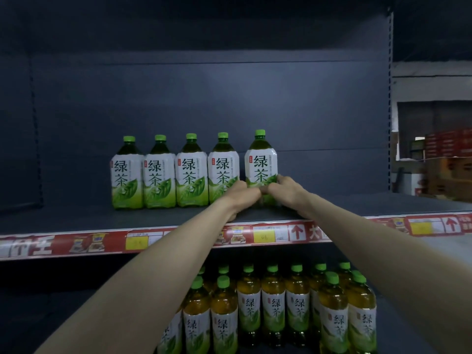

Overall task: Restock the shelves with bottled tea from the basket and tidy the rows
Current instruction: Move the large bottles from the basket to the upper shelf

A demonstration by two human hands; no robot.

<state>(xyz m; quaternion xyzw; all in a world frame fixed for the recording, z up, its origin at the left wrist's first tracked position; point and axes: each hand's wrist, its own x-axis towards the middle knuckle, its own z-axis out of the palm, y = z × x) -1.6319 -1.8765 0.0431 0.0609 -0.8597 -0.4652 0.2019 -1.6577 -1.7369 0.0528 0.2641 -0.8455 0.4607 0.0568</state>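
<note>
Left hand (242, 193) and right hand (284, 187) both grip the upright end bottle (261, 162) low down, with a gap to the row (176, 172) on its left.

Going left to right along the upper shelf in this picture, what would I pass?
First green tea bottle → second bottle → third bottle → fourth bottle → a small gap → fifth bottle, gripped low by the left hand and right hand → slotted shelf upright.
</note>
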